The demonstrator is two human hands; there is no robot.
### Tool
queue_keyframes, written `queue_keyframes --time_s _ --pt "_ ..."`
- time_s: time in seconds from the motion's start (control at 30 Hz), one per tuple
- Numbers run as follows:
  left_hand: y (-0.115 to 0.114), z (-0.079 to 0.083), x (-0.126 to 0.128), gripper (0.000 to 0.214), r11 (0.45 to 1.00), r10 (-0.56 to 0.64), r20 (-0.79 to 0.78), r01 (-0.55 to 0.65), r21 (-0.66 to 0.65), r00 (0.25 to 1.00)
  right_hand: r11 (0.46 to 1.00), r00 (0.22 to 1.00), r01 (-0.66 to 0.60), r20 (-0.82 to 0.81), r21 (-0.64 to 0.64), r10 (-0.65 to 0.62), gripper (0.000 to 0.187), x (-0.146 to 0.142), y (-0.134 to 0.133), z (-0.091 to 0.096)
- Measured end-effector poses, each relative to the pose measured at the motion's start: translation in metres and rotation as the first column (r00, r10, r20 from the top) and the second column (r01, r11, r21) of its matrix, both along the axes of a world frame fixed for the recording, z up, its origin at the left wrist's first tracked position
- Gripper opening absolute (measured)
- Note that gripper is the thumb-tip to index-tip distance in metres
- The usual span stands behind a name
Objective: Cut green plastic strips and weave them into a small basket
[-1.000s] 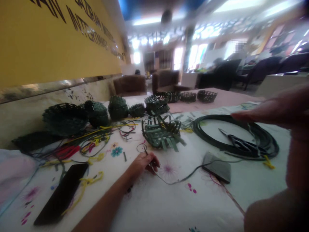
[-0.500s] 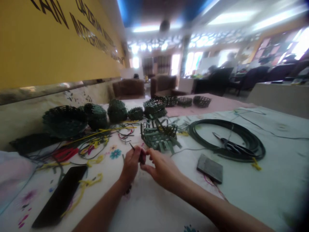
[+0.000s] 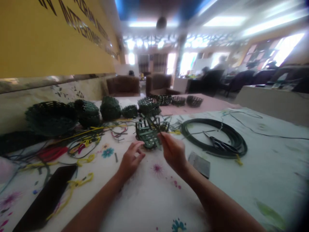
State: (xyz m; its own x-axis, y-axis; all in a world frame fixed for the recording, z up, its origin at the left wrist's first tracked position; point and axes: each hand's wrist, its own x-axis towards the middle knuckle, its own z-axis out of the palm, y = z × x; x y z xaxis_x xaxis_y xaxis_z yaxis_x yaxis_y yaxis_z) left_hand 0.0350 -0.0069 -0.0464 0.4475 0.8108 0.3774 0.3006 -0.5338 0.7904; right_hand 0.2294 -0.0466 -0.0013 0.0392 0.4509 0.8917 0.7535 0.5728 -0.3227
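My left hand (image 3: 130, 158) rests on the flowered tablecloth (image 3: 149, 206) with its fingers loosely apart and nothing visible in it, just in front of a half-woven green basket (image 3: 148, 132). My right hand (image 3: 172, 150) is beside it, fingers pinched on a thin dark strand (image 3: 158, 129) that runs up toward the basket. Motion blur softens both hands.
Several finished dark green baskets (image 3: 51, 116) line the back left. A coil of green cord (image 3: 214, 137) with scissors (image 3: 218, 143) on it lies to the right, a grey pad (image 3: 199, 164) near it. A black phone (image 3: 45, 199) and coloured cords (image 3: 79, 145) lie at left. People sit far behind.
My right hand came down from the right edge to meet the left, then took the strand and lifted it toward the basket. My left hand let go and opened.
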Motion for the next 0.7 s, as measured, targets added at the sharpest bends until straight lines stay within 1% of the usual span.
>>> queue_keyframes --time_s 0.07,0.17,0.23,0.3,0.4,0.43,0.5,0.57,0.6,0.63,0.67,0.7 --pt "-0.001 -0.005 0.006 0.049 0.998 -0.028 -0.151 0.036 0.052 0.988 0.995 0.994 0.093 -0.050 0.022 -0.092 0.018 0.013 0.005 0.003" --pt "-0.003 -0.010 0.012 0.059 0.993 -0.013 -0.348 0.053 0.105 0.937 0.975 0.964 0.215 -0.150 -0.049 -0.220 0.025 0.033 0.016 0.001" --pt "-0.003 -0.010 0.011 0.057 0.990 0.038 -0.401 0.019 0.137 0.915 0.961 0.939 0.255 -0.209 -0.107 -0.273 0.029 0.045 0.024 -0.002" --pt "-0.002 -0.009 0.006 0.050 0.981 0.122 -0.366 -0.057 0.183 0.922 0.947 0.918 0.270 -0.249 -0.177 -0.308 0.030 0.054 0.032 -0.007" --pt "-0.001 0.000 -0.003 0.031 0.953 0.243 -0.177 -0.201 0.226 0.954 0.926 0.905 0.278 -0.253 -0.257 -0.342 0.031 0.064 0.040 -0.016" --pt "-0.003 0.006 -0.005 0.025 0.948 0.259 -0.096 -0.234 0.216 0.961 0.921 0.905 0.279 -0.247 -0.271 -0.346 0.032 0.065 0.042 -0.019" --pt "-0.012 0.024 -0.007 0.019 0.959 0.226 0.059 -0.232 0.160 0.972 0.917 0.907 0.275 -0.238 -0.288 -0.346 0.034 0.067 0.045 -0.023" --pt "-0.031 0.048 -0.003 0.018 0.985 0.151 0.177 -0.162 0.051 0.973 0.915 0.909 0.268 -0.235 -0.301 -0.343 0.035 0.068 0.047 -0.026" --pt "-0.044 0.060 0.000 0.019 0.996 0.085 0.230 -0.080 -0.029 0.970 0.915 0.910 0.265 -0.235 -0.304 -0.342 0.036 0.068 0.047 -0.027" --pt "-0.060 0.071 0.004 0.020 0.991 0.009 0.288 0.029 -0.130 0.958 0.915 0.910 0.263 -0.235 -0.306 -0.341 0.036 0.068 0.047 -0.028" --pt "-0.078 0.081 0.007 0.021 0.950 -0.077 0.333 0.171 -0.263 0.940 0.915 0.910 0.262 -0.235 -0.308 -0.340 0.036 0.068 0.048 -0.028" --pt "-0.097 0.087 0.009 0.022 0.854 -0.173 0.365 0.324 -0.408 0.915 0.915 0.910 0.262 -0.236 -0.308 -0.341 0.036 0.068 0.048 -0.028"
